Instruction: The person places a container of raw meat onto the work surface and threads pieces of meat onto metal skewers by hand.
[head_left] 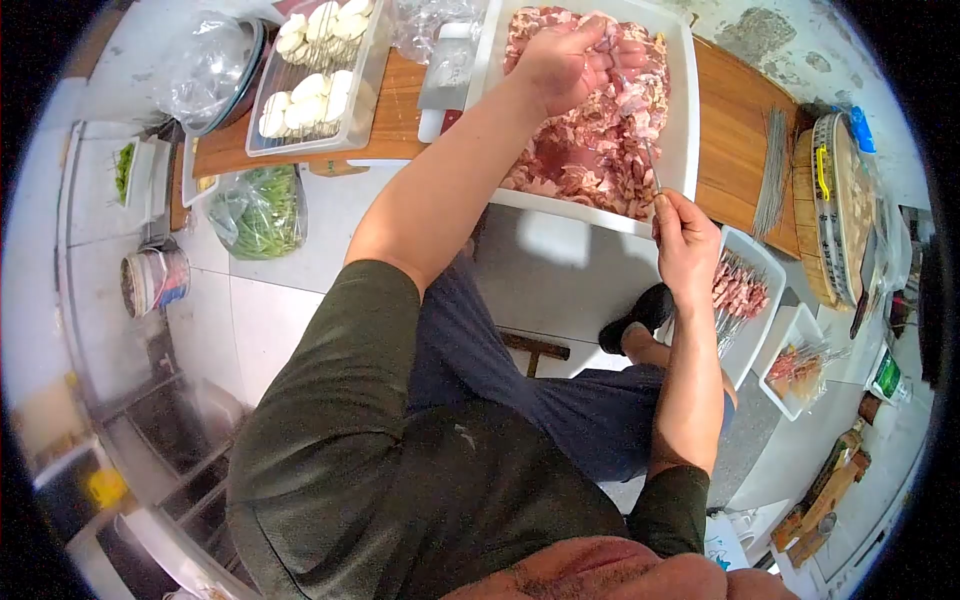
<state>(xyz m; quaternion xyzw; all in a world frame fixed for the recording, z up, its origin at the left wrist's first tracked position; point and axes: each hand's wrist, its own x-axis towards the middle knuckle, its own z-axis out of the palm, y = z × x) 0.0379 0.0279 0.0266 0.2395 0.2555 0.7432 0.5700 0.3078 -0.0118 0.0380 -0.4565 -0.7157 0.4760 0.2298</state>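
My left hand (575, 70) is palm up over a large white tub (682, 130), its fingers curled at the upper end of a metal skewer. Pieces of meat (635, 97) are threaded on that skewer below the fingers. Near the tub's lower right edge, my right hand (685, 240) pinches the skewer's lower end (655, 175) between thumb and fingers. Cut raw meat (580, 155) lies in the tub under both hands. Whether a loose piece sits inside my left hand is too small to tell.
Bare skewers (770, 170) lie on the wooden table (735, 120). Below it, a white tray (765, 325) holds meat skewers, beside a smaller tray (790, 400). To the left are a bin of white pieces on skewers (375, 75) and a bag of greens (265, 215).
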